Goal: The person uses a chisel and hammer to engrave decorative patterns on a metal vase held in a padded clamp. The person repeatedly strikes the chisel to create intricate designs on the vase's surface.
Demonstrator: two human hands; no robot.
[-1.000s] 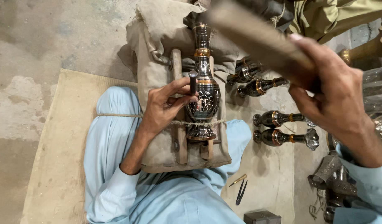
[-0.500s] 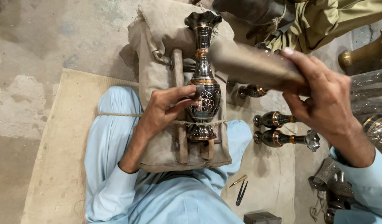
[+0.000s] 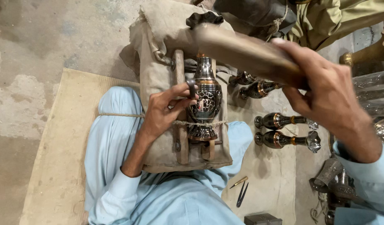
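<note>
Head view, looking down on a lap in pale blue cloth. Nearest the body, a small pencil-like tool (image 3: 239, 182) and a dark pair of tweezers or dividers (image 3: 242, 193) lie loose on the floor sheet, right of the knee.

A sack-covered cushion (image 3: 158, 83) sits across the thighs, tied down with a cord (image 3: 117, 115). On it two wooden slats (image 3: 181, 141) cradle a vase (image 3: 205, 100), lying along the cushion with its foot toward the body and its flared mouth far. Left hand (image 3: 162, 112): fingers pinched tight on a short metal punch (image 3: 192, 88), tip set against the vase belly. Right hand (image 3: 329, 96): fingers wrapped round a thick wooden mallet (image 3: 242, 52), raised above the vase neck.

Progress, as a judgement: the belly already shows a cut floral pattern, bright on dark, with bands at neck and foot; how much of the far side is done I cannot tell. Four similar small vases (image 3: 283, 139) lie to the right, patterned.

Room: open concrete floor (image 3: 42, 37) left of the mat (image 3: 54, 158); right side crowded with metalware, so the mallet's swing has space only above. Another person's olive garment (image 3: 346, 21) closes the far edge.
</note>
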